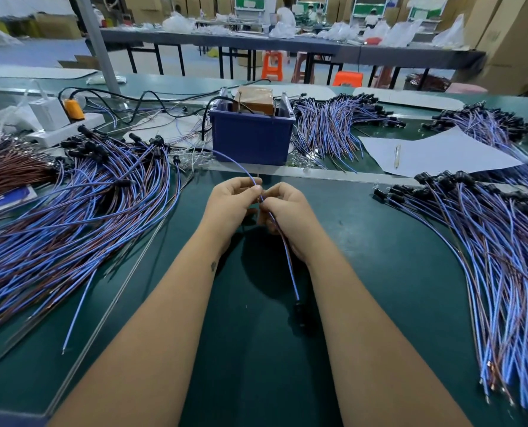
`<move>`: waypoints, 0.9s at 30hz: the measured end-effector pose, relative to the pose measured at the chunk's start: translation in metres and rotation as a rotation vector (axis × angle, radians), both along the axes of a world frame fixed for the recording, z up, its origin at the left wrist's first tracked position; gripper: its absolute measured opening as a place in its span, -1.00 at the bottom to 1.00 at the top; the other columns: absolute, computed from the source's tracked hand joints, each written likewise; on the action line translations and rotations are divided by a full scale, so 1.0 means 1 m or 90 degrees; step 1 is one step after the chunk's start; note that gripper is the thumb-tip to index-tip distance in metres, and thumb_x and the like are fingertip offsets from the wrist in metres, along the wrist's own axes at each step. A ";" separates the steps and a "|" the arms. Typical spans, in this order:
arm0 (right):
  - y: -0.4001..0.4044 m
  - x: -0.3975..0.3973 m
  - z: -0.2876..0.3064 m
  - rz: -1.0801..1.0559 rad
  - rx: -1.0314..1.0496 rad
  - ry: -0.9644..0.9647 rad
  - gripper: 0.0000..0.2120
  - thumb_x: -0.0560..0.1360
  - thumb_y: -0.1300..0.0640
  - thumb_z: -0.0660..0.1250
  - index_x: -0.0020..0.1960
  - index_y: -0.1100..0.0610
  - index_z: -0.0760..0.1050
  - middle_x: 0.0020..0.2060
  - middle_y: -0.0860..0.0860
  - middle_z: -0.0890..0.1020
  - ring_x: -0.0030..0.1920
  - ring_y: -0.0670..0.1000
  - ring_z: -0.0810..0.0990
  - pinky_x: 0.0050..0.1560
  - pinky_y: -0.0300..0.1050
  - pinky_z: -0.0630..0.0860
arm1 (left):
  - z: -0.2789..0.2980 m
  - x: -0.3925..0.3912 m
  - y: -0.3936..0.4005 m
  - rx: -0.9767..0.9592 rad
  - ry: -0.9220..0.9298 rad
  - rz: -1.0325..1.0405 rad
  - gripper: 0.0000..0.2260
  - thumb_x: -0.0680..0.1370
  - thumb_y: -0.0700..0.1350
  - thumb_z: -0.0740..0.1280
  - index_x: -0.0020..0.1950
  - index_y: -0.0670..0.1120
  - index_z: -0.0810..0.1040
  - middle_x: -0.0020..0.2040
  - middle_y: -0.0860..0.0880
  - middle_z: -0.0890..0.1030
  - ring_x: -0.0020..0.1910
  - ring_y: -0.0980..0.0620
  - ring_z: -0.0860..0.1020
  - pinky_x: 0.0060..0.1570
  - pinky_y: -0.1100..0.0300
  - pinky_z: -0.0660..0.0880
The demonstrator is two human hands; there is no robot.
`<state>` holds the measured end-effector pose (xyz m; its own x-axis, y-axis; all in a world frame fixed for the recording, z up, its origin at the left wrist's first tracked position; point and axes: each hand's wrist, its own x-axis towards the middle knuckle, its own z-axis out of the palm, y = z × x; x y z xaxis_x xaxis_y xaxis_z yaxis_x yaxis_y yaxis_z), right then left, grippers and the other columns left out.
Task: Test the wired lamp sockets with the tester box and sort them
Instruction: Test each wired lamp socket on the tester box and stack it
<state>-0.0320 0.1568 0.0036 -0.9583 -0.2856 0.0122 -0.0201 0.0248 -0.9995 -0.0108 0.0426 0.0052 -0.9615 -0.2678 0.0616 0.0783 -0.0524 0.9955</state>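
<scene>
My left hand (230, 204) and my right hand (289, 215) meet over the green mat, both pinching the blue and brown wires of one wired socket. Its black socket (299, 309) hangs low between my forearms at the end of the wire (290, 269). One blue lead arcs up from my fingers toward the tester box (252, 132), a blue bin with a brown block and metal pins, standing straight ahead. A big pile of wired sockets (81, 204) lies on the left and another pile (484, 241) on the right.
Further socket bundles (330, 124) lie beside the box and at the far right (484, 124). A white power strip with an orange plug (72, 118) sits back left. A sheet of paper with a pen (435, 152) lies right of the box. Brown wires (10, 167) lie far left.
</scene>
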 end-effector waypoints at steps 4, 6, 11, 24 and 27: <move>-0.003 0.000 -0.004 -0.042 0.050 0.060 -0.85 0.48 0.30 0.25 -0.24 0.13 0.41 -0.48 -0.01 0.51 -0.51 -0.05 0.44 -0.45 -0.21 0.40 | -0.001 0.001 0.000 -0.029 0.021 0.024 -0.87 0.56 -0.28 0.34 0.09 -0.17 0.61 -0.11 -0.12 0.66 -0.23 0.07 0.60 -0.11 0.18 0.58; -0.003 -0.001 -0.006 -0.099 0.089 0.102 -0.82 0.51 0.19 0.27 -0.27 0.12 0.42 -0.43 -0.01 0.52 -0.39 0.00 0.48 -0.31 -0.11 0.45 | -0.004 -0.001 -0.001 -0.086 0.040 0.054 -0.84 0.54 -0.28 0.38 0.11 -0.19 0.63 -0.10 -0.07 0.66 -0.24 0.22 0.59 -0.12 0.35 0.52; -0.001 -0.004 -0.008 -0.188 0.143 0.158 -0.87 0.57 0.08 0.27 -0.15 0.05 0.46 -0.25 0.01 0.61 -0.18 0.09 0.58 -0.13 -0.02 0.53 | -0.008 -0.004 -0.001 -0.192 0.068 0.076 -0.78 0.50 -0.29 0.43 0.13 -0.19 0.64 -0.10 -0.07 0.67 -0.21 0.21 0.58 -0.12 0.43 0.48; -0.002 -0.004 -0.006 -0.143 0.104 0.146 -0.88 0.59 0.12 0.28 -0.08 0.09 0.57 -0.27 0.05 0.64 -0.22 0.08 0.63 -0.10 0.01 0.58 | -0.006 -0.002 -0.001 -0.150 0.054 0.022 -0.76 0.47 -0.34 0.44 0.10 -0.15 0.59 -0.24 -0.03 0.66 -0.35 0.21 0.58 -0.20 0.35 0.52; -0.002 -0.004 -0.008 -0.134 0.132 0.163 -0.89 0.56 0.13 0.32 -0.08 0.10 0.61 -0.32 0.01 0.64 -0.29 0.01 0.62 -0.17 -0.08 0.55 | -0.004 0.000 0.000 -0.153 0.043 -0.004 -0.74 0.49 -0.41 0.37 0.09 -0.13 0.60 -0.15 -0.17 0.65 -0.25 0.00 0.59 -0.16 0.23 0.54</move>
